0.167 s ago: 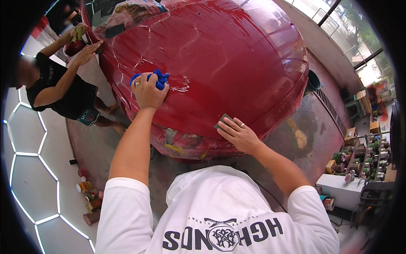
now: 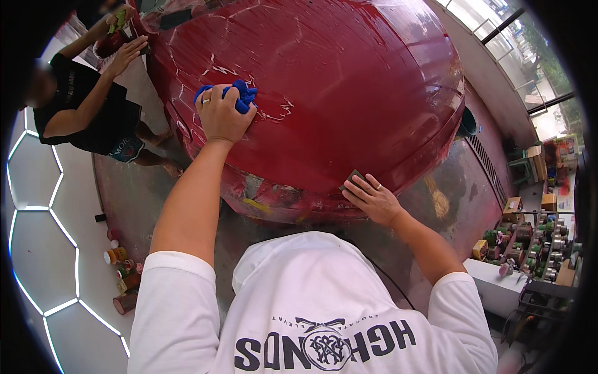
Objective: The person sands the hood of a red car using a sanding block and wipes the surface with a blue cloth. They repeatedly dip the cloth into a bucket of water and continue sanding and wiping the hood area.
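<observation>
A wet, dark red car hood [image 2: 336, 118] curves in front of me. My left hand [image 2: 225, 118] is closed around a bunched blue cloth [image 2: 247, 96] on the hood's left part, beside a patch of whitish water streaks. Near the hood's front edge, my right hand [image 2: 377, 202] lies with extended fingers over a dark grey-green sheet that looks like sandpaper [image 2: 352, 179], pressing it to the paint. Only the sheet's far corner shows past the fingers.
At the left a person [image 2: 87, 106] in black works on the car's side, holding a green cloth [image 2: 118, 22]. Cans [image 2: 124, 302] stand on the floor at left. At right are a white box [image 2: 495, 283], many cans [image 2: 551, 246] and a floor grate [image 2: 486, 168].
My right hand has slid right along the hood's front with the sheet. The view has shifted slightly; my left hand stays by the streaks with the blue cloth.
</observation>
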Demonstrator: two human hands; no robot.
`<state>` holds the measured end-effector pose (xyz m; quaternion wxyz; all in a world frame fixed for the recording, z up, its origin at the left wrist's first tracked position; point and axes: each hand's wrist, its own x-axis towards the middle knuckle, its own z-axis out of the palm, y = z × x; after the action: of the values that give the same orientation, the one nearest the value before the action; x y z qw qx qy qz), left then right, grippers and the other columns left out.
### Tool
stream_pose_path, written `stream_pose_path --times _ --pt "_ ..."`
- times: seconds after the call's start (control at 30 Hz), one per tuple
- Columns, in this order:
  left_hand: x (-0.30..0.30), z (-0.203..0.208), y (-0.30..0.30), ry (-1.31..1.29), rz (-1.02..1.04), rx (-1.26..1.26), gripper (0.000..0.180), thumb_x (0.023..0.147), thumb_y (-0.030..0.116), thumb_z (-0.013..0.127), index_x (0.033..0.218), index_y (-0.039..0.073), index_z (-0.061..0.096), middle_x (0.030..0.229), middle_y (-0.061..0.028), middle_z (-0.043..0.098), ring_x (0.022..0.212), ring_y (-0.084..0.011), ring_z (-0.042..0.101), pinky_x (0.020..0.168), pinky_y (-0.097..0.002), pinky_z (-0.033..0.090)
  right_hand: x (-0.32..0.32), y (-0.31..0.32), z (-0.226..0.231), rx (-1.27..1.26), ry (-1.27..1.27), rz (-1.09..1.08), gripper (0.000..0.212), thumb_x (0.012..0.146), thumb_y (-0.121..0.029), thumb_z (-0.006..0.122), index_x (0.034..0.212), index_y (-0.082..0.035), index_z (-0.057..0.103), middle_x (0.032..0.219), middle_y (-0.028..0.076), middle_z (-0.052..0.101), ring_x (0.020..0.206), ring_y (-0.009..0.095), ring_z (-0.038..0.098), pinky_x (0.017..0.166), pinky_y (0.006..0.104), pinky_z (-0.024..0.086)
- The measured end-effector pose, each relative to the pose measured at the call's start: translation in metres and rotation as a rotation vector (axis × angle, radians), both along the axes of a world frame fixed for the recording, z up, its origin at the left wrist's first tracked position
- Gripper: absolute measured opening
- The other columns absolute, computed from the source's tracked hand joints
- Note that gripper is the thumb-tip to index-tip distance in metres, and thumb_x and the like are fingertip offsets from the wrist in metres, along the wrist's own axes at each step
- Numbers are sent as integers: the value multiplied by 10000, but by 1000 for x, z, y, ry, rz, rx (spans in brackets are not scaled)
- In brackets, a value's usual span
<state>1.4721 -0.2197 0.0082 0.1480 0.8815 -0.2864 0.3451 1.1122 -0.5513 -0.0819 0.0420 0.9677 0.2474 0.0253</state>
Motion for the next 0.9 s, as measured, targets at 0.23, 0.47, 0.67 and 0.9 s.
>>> stream_pose_path --times 0.23,0.47,0.67,0.9 --pt "5 -3 7 -10 -23 -24 392 772 443 896 1038 183 772 1209 -40 703 1196 -303 664 1166 -549 421 51 41 -1 -85 -129 126 666 1065 -250 560 1724 -232 464 1853 -77 318 1751 190 159 1451 535 44" --pt "9 -7 5 14 -79 -76 366 767 435 887 992 176 760 1207 -38 704 1204 -317 660 1177 -570 425 38 26 6 -168 -77 173 726 1033 -253 590 1743 -246 440 1868 -89 287 1764 201 95 1446 563 -2" --pt "8 -4 8 17 -80 -80 356 769 426 895 986 179 758 1202 -40 711 1205 -316 665 1179 -574 425 31 25 5 -185 -89 144 688 1055 -267 580 1733 -270 461 1857 -93 312 1760 191 113 1437 592 -12" --pt "12 -7 12 23 -130 -117 348 757 408 913 965 178 756 1187 -47 719 1154 -302 692 1146 -558 450 91 116 13 40 -102 26 652 1081 -306 602 1722 -275 481 1852 -95 320 1761 186 92 1429 599 -35"
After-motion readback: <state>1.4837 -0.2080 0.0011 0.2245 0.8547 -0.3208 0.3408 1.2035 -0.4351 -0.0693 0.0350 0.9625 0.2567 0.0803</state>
